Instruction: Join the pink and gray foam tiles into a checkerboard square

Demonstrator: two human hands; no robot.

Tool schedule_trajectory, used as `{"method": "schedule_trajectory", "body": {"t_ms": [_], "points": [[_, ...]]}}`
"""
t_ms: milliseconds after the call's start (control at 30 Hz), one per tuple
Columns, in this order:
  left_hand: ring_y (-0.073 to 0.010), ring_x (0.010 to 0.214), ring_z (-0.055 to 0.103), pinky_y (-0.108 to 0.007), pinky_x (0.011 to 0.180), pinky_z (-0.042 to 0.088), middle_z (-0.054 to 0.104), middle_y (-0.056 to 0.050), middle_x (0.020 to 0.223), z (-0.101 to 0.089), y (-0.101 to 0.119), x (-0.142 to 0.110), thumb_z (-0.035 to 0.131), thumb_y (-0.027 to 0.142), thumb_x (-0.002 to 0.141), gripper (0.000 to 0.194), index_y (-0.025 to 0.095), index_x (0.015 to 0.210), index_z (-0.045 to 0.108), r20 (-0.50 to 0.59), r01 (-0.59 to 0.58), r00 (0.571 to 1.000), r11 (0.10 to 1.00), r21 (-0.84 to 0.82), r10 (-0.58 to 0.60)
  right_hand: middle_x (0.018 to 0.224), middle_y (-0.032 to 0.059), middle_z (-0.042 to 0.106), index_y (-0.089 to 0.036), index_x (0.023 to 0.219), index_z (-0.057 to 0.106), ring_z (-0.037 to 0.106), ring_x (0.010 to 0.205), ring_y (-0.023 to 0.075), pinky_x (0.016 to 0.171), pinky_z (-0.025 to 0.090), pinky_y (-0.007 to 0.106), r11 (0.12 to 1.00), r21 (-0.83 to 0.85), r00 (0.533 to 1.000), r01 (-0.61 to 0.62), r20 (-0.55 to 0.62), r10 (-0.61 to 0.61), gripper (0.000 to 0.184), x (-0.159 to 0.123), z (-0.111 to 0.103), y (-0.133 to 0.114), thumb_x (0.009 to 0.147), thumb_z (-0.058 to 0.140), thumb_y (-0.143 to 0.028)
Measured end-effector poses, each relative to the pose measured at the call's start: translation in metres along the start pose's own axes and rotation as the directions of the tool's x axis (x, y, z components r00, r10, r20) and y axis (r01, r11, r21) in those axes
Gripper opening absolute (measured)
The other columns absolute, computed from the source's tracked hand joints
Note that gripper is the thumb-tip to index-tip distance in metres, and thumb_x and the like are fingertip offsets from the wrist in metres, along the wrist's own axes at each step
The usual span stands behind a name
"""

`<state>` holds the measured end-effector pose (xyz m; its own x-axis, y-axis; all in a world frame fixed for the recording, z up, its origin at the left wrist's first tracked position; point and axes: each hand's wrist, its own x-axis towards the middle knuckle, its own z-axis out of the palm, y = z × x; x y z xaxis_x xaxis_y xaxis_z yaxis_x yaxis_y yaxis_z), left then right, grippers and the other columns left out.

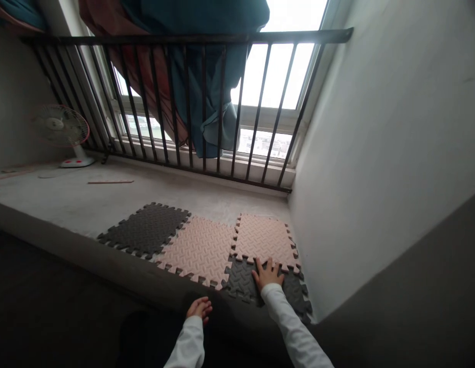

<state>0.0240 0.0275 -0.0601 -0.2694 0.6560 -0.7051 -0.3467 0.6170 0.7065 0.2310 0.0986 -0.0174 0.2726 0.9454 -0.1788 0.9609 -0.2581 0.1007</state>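
Note:
My right hand (267,273) lies flat with fingers spread on a dark grey foam puzzle mat (294,294), right at its seam with a pink mat (262,237). A second pink mat (201,250) joins on the left, and another dark grey mat (145,230) lies beyond it. My left hand (199,308) hangs lower, near the raised concrete ledge (107,260), its fingers loosely curled and holding nothing I can see. Both arms wear white sleeves.
The mats lie on a raised concrete platform against the right wall (375,153). A black metal railing (191,102) guards the window, with teal and rust cloths (206,76) hanging over it. A small fan (63,133) and a thin stick (110,181) sit at the far left.

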Motion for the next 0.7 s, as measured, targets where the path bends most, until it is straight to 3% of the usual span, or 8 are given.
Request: {"method": "schedule_trajectory", "body": {"t_ms": [133,300,500,700], "points": [[-0.0179,0.084,0.06,-0.026,0.063,0.041,0.063,-0.008,0.092,-0.009,-0.001,0.004,0.045,0.017,0.068,0.012,0.019,0.079,0.05,-0.015,-0.006,1.0,1.0,-0.014,0.006,0.139,0.0122,0.022,-0.04,0.128,0.025,0.023,0.121,0.039,0.087,0.017,0.058,1.0,-0.006,0.999,-0.013,-0.046,0.013,0.051,0.032,-0.001,0.003,0.079,0.031,-0.054],[-0.0181,0.084,0.06,-0.026,0.064,0.04,0.062,-0.008,0.092,-0.015,-0.001,0.011,0.044,0.019,0.068,0.013,0.02,0.08,0.05,-0.027,0.001,1.0,1.0,-0.014,-0.001,0.141,0.0114,0.013,-0.039,0.13,0.019,0.018,0.123,0.0383,0.089,0.01,0.06,0.999,0.042,0.999,-0.016,0.048,0.014,0.057,0.074,-0.013,0.012,0.078,0.023,-0.06],[-0.0182,0.083,0.06,-0.027,0.064,0.04,0.063,-0.006,0.087,-0.01,-0.002,0.016,0.044,0.02,0.069,0.012,0.021,0.079,0.05,-0.039,0.024,0.999,1.0,0.002,-0.024,0.142,0.0086,0.01,-0.041,0.13,0.017,0.014,0.125,0.0364,0.093,0.007,0.057,0.998,0.065,0.997,-0.012,0.077,0.007,0.057,0.112,-0.018,0.02,0.077,0.023,-0.061],[-0.0161,0.083,0.06,-0.024,0.061,0.04,0.062,-0.006,0.094,0.0,-0.001,0.019,0.042,0.02,0.071,0.012,0.021,0.081,0.049,-0.012,0.05,0.999,0.998,0.037,-0.049,0.142,0.0115,0.009,-0.038,0.131,0.015,0.015,0.124,0.0367,0.093,0.004,0.057,0.999,0.032,0.998,0.008,0.069,-0.01,0.06,0.131,-0.018,0.017,0.077,0.022,-0.062]]}}
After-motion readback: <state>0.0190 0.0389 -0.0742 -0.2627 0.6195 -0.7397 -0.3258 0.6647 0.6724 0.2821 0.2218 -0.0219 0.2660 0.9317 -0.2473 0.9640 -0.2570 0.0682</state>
